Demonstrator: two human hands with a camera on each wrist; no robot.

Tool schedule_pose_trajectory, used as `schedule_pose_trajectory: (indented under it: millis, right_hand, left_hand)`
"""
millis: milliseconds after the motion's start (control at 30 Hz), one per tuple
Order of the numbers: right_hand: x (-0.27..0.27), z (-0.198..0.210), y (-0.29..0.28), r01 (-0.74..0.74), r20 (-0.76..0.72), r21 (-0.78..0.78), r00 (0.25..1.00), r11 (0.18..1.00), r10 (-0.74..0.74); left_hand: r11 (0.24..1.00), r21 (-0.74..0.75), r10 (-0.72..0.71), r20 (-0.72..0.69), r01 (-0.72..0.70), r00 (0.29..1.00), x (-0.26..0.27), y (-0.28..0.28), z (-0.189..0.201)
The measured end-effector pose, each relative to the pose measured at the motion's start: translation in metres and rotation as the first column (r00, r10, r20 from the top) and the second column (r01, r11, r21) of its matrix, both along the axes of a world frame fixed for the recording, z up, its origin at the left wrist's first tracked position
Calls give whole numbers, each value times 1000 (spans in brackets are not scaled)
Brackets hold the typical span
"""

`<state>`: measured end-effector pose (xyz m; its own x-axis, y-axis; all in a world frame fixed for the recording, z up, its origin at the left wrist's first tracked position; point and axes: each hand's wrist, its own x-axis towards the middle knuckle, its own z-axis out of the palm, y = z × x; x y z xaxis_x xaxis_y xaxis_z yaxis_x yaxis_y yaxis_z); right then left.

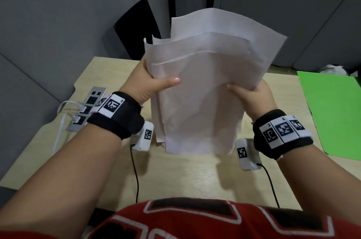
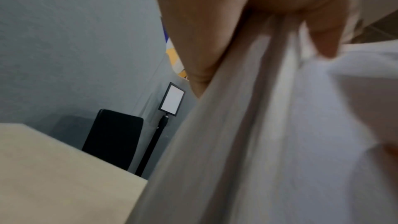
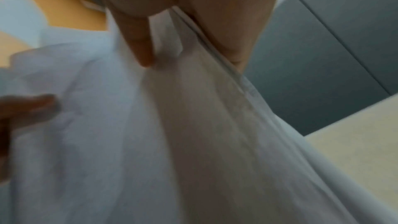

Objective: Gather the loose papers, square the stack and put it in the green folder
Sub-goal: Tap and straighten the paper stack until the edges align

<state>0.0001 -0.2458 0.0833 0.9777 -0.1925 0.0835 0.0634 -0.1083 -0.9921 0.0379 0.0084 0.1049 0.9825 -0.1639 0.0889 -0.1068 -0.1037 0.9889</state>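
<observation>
Several white papers [image 1: 201, 90] stand upright as an uneven stack, their top edges staggered and their bottom edges at the beige table [image 1: 187, 176]. My left hand [image 1: 154, 82] grips the stack's left edge, thumb on the front sheet. Gripping the right edge is my right hand [image 1: 250, 92], thumb in front too. The left wrist view shows the papers [image 2: 280, 142] pinched between thumb and fingers of my left hand [image 2: 254, 19]. Blurred papers [image 3: 172, 134] fill the right wrist view, held by my right hand [image 3: 172, 19]. The green folder [image 1: 336, 113] lies flat at the table's right side.
A grey metal plate with markers and white cables [image 1: 88, 108] lies at the table's left edge. A black chair [image 1: 136, 26] stands behind the table by grey partitions. A crumpled white thing [image 1: 332, 69] sits beyond the folder.
</observation>
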Motion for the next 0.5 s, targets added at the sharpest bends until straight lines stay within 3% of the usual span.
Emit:
schedule_pose_trajectory:
  millis: [67,133,267,400,500]
  right_hand:
    - [1,6,6,43,27,-62,999,997,-42]
    - [-1,16,11,92,142,13,986,996,-93]
    - [-2,25,5,66,269,224,955,972,-127]
    - [-1,21,6,145,125,94,980,985,-156]
    - [-3,22,16,196,186,-49,965,979,-184]
  left_hand:
    - [996,33,78,58,-80,995,-3,-9,4]
    - [987,-38,159,124,-156,979,-6,-16,13]
    - [986,-152,103,242,-67,965,-6,-8,25]
    - [997,35,66,149,-72,987,-4,-9,10]
    - [979,63,176,198,-192,964,-11,-20,9]
